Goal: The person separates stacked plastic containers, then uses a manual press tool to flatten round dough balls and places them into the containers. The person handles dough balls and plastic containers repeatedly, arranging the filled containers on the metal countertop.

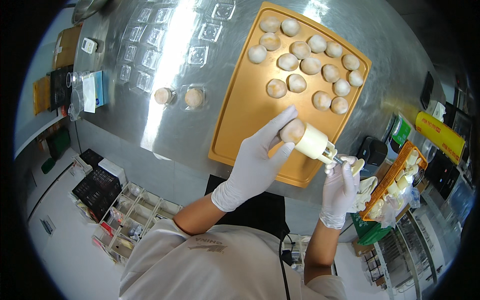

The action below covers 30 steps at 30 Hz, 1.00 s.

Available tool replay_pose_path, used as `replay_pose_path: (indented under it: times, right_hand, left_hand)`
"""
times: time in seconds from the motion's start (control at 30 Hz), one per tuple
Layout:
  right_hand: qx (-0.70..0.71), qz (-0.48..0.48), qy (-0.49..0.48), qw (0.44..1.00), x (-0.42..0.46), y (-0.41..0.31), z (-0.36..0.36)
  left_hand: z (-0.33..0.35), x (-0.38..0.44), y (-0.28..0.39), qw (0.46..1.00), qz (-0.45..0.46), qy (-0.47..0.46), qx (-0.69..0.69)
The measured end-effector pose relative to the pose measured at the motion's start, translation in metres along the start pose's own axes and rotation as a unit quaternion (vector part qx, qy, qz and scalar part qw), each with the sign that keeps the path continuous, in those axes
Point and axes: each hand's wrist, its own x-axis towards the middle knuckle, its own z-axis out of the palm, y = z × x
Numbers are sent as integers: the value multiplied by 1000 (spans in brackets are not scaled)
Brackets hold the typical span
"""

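My left hand (253,165), in a white glove, cups a pale dough ball (292,131) between thumb and fingers. The ball sits at the mouth of a cream plastic mooncake press (312,141), which is tilted over a gold-coloured tray (240,129). My right hand (340,185), also gloved, grips the press at its plunger end, where a metal spring shows. How far the ball reaches inside the barrel is hidden. Several similar dough balls (310,66) rest across the tray's far half.
Clear plastic blister trays (150,58) cover the steel table's (210,123) left part. Two pressed cakes (194,98) stand near them, one in a clear holder. An orange basket (403,161) of mould parts, a black device (372,152) and a yellow box (439,137) are at right.
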Motion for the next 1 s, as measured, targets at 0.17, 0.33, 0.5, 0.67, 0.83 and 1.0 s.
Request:
replay_pose_path:
  times: [0.17, 0.33, 0.5, 0.67, 0.83, 1.0]
  right_hand:
    - [51, 23, 0, 998, -1, 7, 7]
    - [93, 57, 3, 994, -1, 17, 11]
    - [135, 70, 15, 988, -2, 25, 16]
    - [128, 64, 4, 990, -4, 27, 22]
    - [132, 73, -3, 989, -8, 32, 28]
    - [161, 92, -1, 983, -14, 42, 28]
  left_hand:
    - [-7, -7, -3, 992, 54, 13, 110]
    - [-7, -14, -3, 973, 120, 63, 185]
    - [-10, -22, -2, 956, 139, 79, 248]
    - [-11, -31, -2, 943, 157, 52, 289]
    - [-3, -37, -12, 957, 147, 62, 243]
    - [-8, -38, -25, 932, 189, 130, 280]
